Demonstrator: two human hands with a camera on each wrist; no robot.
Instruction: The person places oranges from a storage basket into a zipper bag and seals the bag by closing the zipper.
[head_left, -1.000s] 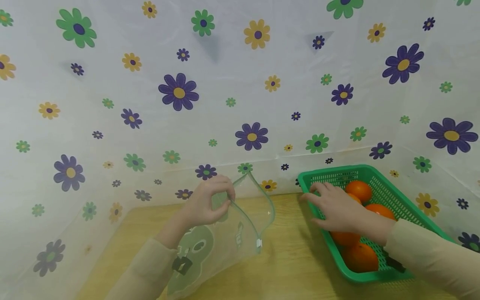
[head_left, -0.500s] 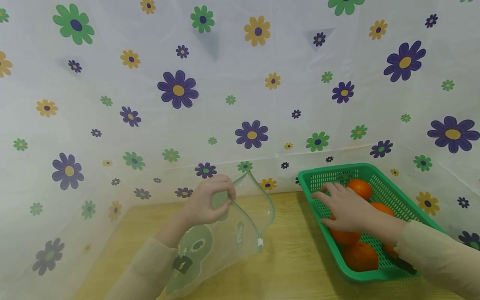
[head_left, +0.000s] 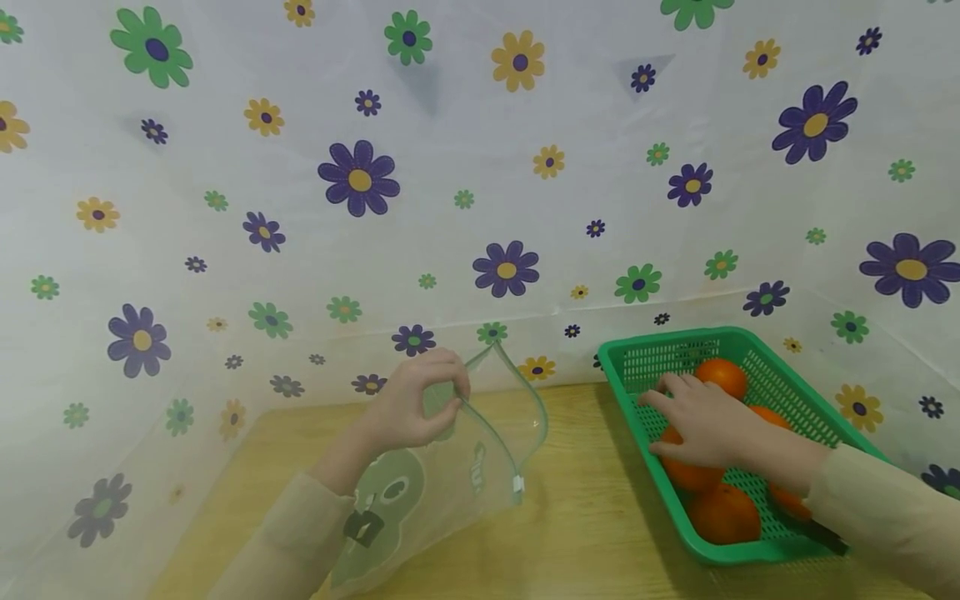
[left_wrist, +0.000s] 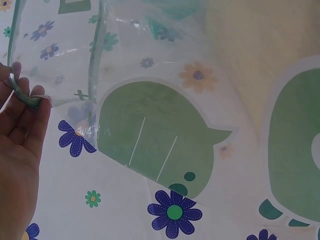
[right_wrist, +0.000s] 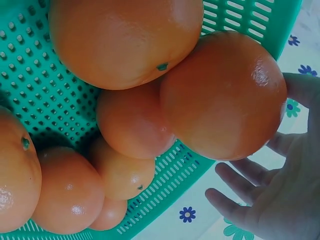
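The left hand (head_left: 412,408) pinches the open rim of the clear bag (head_left: 442,483), which lies on the desk (head_left: 585,517) near its far edge. The right hand (head_left: 697,421), fingers spread and relaxed, rests over an orange (head_left: 690,473) in the green basket (head_left: 637,354) at the desk's right side.

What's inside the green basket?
Oranges fill the green basket. The right wrist view shows about seven oranges piled together. In the head view the right hand covers some of them, so the basket's floor there is hidden.

Orange oranges (head_left: 722,377), green perforated basket (head_left: 753,347), clear green-printed bag (head_left: 442,487), white flower-patterned backdrop (head_left: 450,208)
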